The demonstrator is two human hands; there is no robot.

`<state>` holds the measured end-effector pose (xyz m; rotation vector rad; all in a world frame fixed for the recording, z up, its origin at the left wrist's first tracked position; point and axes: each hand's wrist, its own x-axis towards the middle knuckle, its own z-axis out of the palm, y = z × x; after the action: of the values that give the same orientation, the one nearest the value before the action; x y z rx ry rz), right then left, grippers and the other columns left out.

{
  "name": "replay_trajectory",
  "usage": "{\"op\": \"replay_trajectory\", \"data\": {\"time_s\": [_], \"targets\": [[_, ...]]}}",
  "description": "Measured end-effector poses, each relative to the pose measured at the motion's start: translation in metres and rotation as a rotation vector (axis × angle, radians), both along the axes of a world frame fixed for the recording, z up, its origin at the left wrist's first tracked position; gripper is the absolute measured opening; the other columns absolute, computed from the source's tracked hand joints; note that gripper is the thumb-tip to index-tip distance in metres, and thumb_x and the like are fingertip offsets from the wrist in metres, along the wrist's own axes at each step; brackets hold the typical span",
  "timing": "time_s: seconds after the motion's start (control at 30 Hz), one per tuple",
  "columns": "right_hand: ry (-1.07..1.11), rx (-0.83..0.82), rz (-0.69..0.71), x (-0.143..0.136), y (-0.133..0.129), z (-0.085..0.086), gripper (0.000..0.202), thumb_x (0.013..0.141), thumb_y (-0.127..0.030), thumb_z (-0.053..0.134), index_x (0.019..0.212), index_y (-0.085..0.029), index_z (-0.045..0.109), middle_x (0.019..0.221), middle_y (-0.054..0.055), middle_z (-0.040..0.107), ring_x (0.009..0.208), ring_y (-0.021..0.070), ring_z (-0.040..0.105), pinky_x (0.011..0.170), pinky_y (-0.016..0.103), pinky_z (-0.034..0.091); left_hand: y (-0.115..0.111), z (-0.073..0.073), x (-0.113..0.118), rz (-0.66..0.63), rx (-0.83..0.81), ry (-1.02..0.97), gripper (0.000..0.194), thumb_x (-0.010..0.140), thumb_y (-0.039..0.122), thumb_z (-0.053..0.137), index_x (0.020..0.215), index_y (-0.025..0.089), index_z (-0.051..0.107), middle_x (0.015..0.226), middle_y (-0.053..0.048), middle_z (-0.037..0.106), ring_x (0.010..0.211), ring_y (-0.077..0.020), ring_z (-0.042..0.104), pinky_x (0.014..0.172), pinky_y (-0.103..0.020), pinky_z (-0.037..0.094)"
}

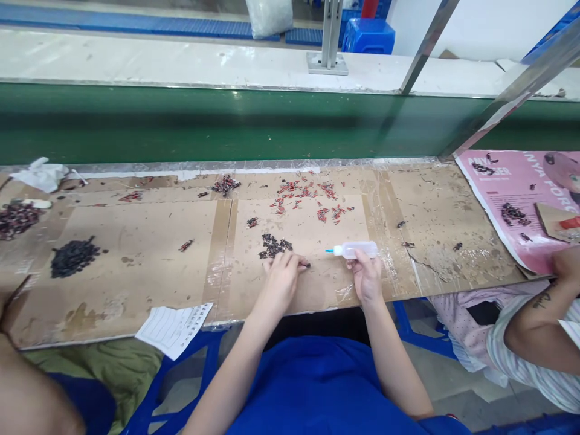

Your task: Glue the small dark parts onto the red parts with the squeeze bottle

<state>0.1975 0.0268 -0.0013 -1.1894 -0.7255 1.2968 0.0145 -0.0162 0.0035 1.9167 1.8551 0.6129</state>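
My left fingers pinch a dark bit, my right fingers hold a bottle — I seem partway (a little pile is left).

The left forearm is stretched forward and angled toward the right. The left hand is held with its back turned up, its fingers bent and drawn together at the tips. The right forearm is extended forward and slanted toward the left. The right hand is closed in a grip, and both hands are held apart.
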Motion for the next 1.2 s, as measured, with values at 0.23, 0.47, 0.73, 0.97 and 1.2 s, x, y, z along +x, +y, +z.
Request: {"op": "replay_trajectory", "data": {"time_s": [0.23,0.47,0.73,0.97,1.2], "targets": [[-0.239,0.05,-0.005,-0.004,-0.009,-0.005,0.029,0.067,-0.045,0.071,0.066,-0.018,0.062,0.06,0.001,0.063,0.053,0.0148,0.055,0.048,0.027,0.045,-0.007,-0.014,0.014,-0.018,0.142,0.022,0.016,0.092,0.019,0.054,0.093,0.025,0.069,0.093,-0.006,0.072,0.096,-0.0242,0.059,0.081,-0.039,0.033],[-0.365,0.116,0.038,-0.008,-0.013,-0.004,0.025,0.071,-0.042,0.07,0.068,-0.019,0.061,0.063,0.001,0.065,0.059,0.0167,0.059,0.056,0.028,0.048,-0.006,-0.019,0.009,0.024,0.169,-0.124,0.013,0.088,0.02,0.06,0.098,0.023,0.067,0.092,-0.004,0.076,0.092,-0.0225,0.066,0.086,-0.039,0.034],[-0.409,0.096,0.048,-0.008,-0.014,-0.005,0.024,0.073,-0.042,0.069,0.072,-0.018,0.065,0.069,0.003,0.07,0.064,0.0186,0.063,0.06,0.03,0.051,-0.004,-0.026,0.008,0.089,0.201,-0.206,0.011,0.084,0.025,0.067,0.094,0.024,0.068,0.085,-0.003,0.078,0.087,-0.0226,0.07,0.086,-0.041,0.036],[-0.413,0.086,0.068,-0.009,-0.014,-0.005,0.024,0.072,-0.041,0.07,0.071,-0.018,0.065,0.068,0.003,0.069,0.064,0.0182,0.063,0.061,0.03,0.051,-0.005,-0.026,0.009,0.099,0.206,-0.224,0.011,0.083,0.025,0.068,0.093,0.023,0.069,0.084,-0.003,0.078,0.086,-0.0226,0.07,0.087,-0.042,0.035],[-0.414,0.09,0.047,-0.008,-0.015,-0.005,0.024,0.075,-0.042,0.067,0.074,-0.018,0.064,0.07,0.003,0.068,0.067,0.0179,0.061,0.063,0.03,0.051,-0.003,-0.025,0.01,0.121,0.168,-0.225,0.006,0.083,0.028,0.067,0.087,0.024,0.07,0.084,-0.003,0.078,0.086,-0.0224,0.071,0.092,-0.044,0.034]]}}
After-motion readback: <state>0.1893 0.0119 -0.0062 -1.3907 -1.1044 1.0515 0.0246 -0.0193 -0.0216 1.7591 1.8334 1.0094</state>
